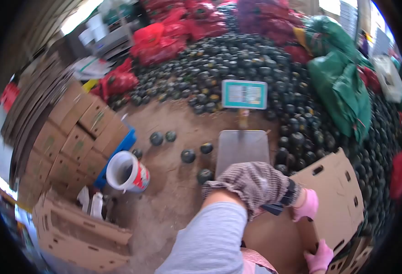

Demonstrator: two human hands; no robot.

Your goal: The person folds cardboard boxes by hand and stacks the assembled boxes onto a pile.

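Pink-gloved, both hands are gripping a flat brown cardboard box [333, 201]: the left hand [307, 205] is pinching its near edge, the right hand [319, 256] is curling round its lower corner. Slotted and stiff, the box is leaning beside a metal scale [241, 148].

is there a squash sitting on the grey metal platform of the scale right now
No, the grey metal scale platform is bare; the nearest dark green round squashes lie on the dirt floor beside it.
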